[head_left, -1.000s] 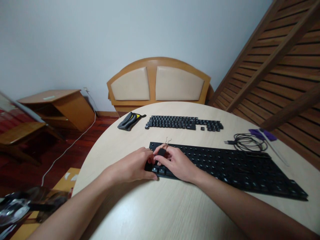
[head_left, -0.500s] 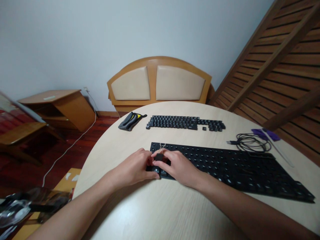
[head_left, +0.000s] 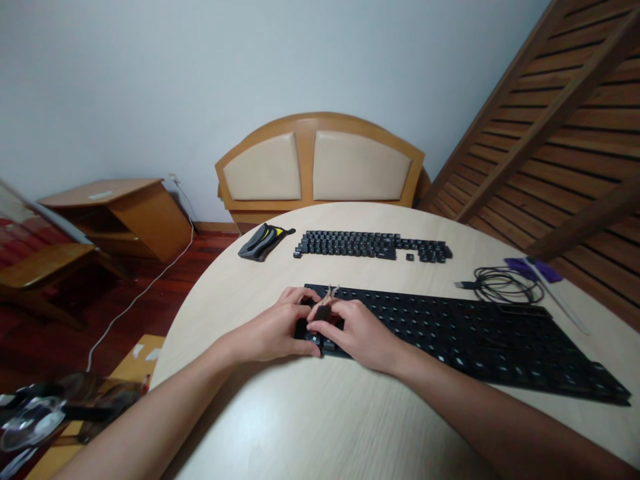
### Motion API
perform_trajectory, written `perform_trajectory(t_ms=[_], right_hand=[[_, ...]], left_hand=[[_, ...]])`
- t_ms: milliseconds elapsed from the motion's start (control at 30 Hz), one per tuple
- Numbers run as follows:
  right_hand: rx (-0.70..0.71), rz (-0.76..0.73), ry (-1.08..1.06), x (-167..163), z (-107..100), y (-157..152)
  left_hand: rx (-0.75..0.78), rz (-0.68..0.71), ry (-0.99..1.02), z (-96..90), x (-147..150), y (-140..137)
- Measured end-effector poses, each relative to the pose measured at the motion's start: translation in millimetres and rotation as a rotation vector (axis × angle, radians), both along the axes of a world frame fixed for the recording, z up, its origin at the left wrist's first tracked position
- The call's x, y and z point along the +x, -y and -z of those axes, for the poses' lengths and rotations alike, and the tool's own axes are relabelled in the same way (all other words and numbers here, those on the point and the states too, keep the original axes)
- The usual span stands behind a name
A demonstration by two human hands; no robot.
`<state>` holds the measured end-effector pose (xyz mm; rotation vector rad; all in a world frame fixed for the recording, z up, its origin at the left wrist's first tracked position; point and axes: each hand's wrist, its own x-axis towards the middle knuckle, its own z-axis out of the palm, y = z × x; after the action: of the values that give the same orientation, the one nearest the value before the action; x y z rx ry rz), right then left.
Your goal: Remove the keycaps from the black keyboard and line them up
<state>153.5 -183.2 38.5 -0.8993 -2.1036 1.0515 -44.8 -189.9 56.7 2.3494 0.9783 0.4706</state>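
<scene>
A black keyboard [head_left: 425, 333] lies across the table with most of its keycaps off, showing rows of bare switches. My right hand [head_left: 365, 333] is over its left end, thumb and fingers closed on a small tool that looks like a keycap puller [head_left: 324, 312], with a dark body and thin wire prongs pointing away from me. My left hand [head_left: 275, 330] grips the keyboard's left end, thumb along the front edge and fingers curled over the far side. Several keycaps remain near my left thumb. Part of the keyboard is hidden under both hands.
Removed keycaps [head_left: 350, 245] stand in rows behind the keyboard. A grey and yellow pouch-like item [head_left: 265, 241] is at the left. To the right lie a coiled black cable [head_left: 505, 285], a purple cloth [head_left: 545, 270] and a thin whitish stick [head_left: 560, 297]. The round table [head_left: 320, 420] ends at the left.
My left fingers have moved back and spread over the keyboard's far left edge, away from the puller. The puller in my right hand has shifted slightly right.
</scene>
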Motion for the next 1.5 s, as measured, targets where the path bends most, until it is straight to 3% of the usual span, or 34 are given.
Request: perform_trajectory(t_ms=[333, 667, 833, 1100, 1500], right_hand=[[-0.075, -0.027, -0.083, 0.7, -4.3, -1.9], [-0.33, -0.04, -0.307, -2.5, 3.5, -5.3], [-0.295, -0.01, -0.353, -2.1, 5.1, -7.7], [-0.153, 0.159, -0.325, 0.3, 8.5, -10.5], [-0.176, 0.27, -0.348, 1.2, 15.9, -16.9]], left_hand=[[-0.044, -0.013, 0.009, 0.1, -0.7, -2.6], [-0.145, -0.07, 0.121, 7.6, -3.4, -4.1], [-0.142, -0.123, 0.195, 11.7, -2.0, -6.7], [-0.123, -0.25, 0.209, 19.8, 2.4, -9.5], [-0.081, -0.275, 0.221, 23.8, 3.4, -10.2]])
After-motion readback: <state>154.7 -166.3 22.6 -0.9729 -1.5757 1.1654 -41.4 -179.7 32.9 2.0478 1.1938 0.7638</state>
